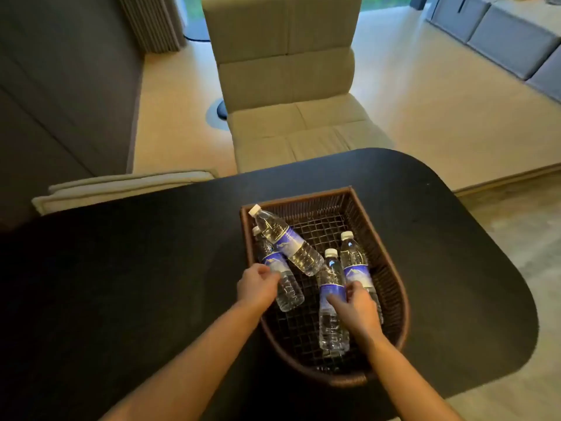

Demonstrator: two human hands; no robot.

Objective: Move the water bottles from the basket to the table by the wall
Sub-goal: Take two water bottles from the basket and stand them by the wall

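1. The counter (pixel 151 253) is matte black with a rounded end on the right, nothing on it but a dark brown woven basket (pixel 391 268) sitting near that end.
2. Four water bottles are all in the basket, lying down: upper-left bottle (pixel 287 241) rests across the lower-left bottle (pixel 282 278), and on the right there's a middle bottle (pixel 332 308) with the far-right bottle (pixel 355 262) just beside it.
3. Left hand (pixel 258 287) is curled around the lower-left bottle at its label, touching it.
4. Right hand (pixel 358 308) has fingers wrapped on the middle bottle's label.
5. Room-wise: a beige upholstered chair (pixel 288 86) just past the counter, pale floor (pixel 425 101), dark wall panel (pixel 60 86) on the left, grey sofa cushions (pixel 510 41) top right.
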